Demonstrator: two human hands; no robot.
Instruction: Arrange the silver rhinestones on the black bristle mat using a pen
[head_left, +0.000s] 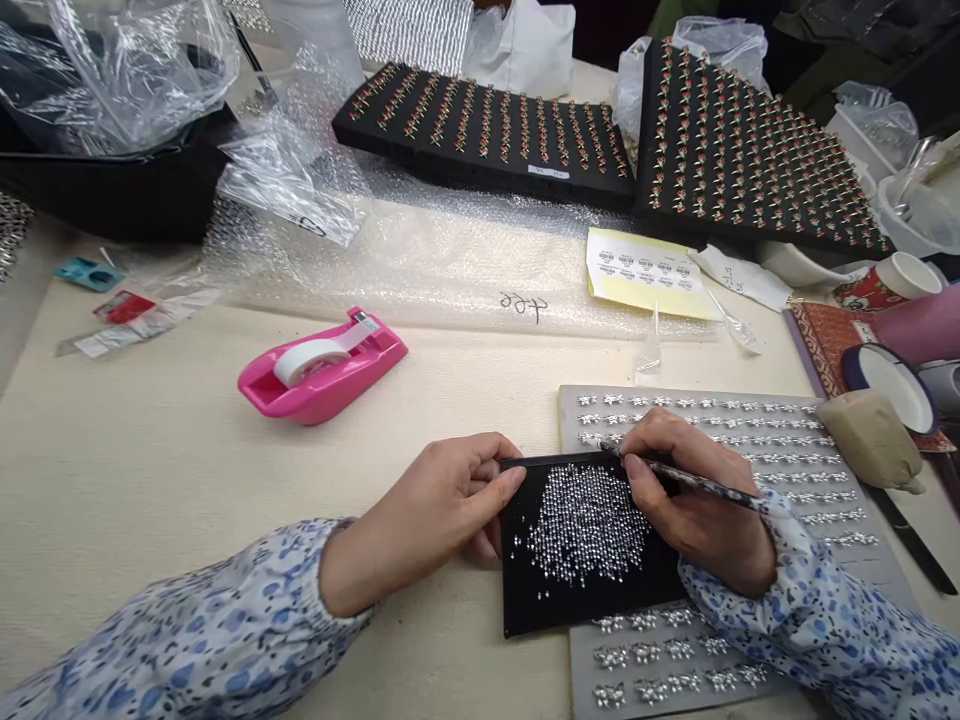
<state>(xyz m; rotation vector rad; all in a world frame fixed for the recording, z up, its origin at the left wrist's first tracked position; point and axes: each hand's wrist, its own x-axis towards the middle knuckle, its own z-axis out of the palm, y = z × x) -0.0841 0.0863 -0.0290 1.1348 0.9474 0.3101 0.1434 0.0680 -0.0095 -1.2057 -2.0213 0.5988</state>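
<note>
My left hand pinches the left edge of a small black tray, thumb on top and fingers beneath. A heap of tiny silver rhinestones lies spread across the tray. My right hand grips a slim speckled pick, its tip at the tray's top edge, near the stones. The tray rests partly on a grey board set with rows of small silver pieces. My right sleeve and the tray hide part of the board.
A pink tape dispenser stands left of my hands. Bubble wrap lies beyond it, below several rows of ornaments on black display boards. A yellow label sheet, a beige wax lump and a red-patterned cup sit to the right.
</note>
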